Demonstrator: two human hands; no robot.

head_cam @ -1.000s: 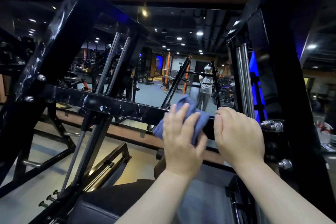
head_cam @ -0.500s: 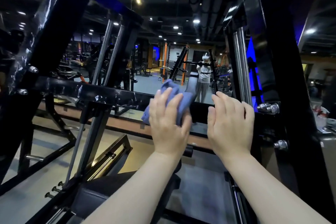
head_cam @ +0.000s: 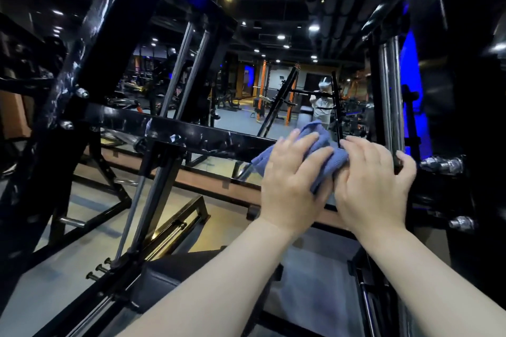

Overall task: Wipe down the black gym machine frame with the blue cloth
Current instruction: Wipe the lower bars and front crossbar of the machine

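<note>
The black gym machine frame (head_cam: 197,135) fills the view, with a glossy horizontal crossbar running from the left post to the right upright. A blue cloth (head_cam: 319,146) lies bunched on the right part of that crossbar. My left hand (head_cam: 293,180) presses flat on the cloth with straight fingers. My right hand (head_cam: 375,183) is just to its right, touching the cloth's edge, its fingers spread over the crossbar beside the right upright.
Chrome guide rods (head_cam: 391,96) and bolts (head_cam: 440,164) stand on the right upright. A slanted black strut (head_cam: 161,191) and a padded seat (head_cam: 175,279) lie below. A mirror behind reflects the gym and a person (head_cam: 323,105).
My left hand has slid the cloth rightward along the crossbar until it meets my right hand. My right hand stayed near the right upright. The camera view shifted slightly.
</note>
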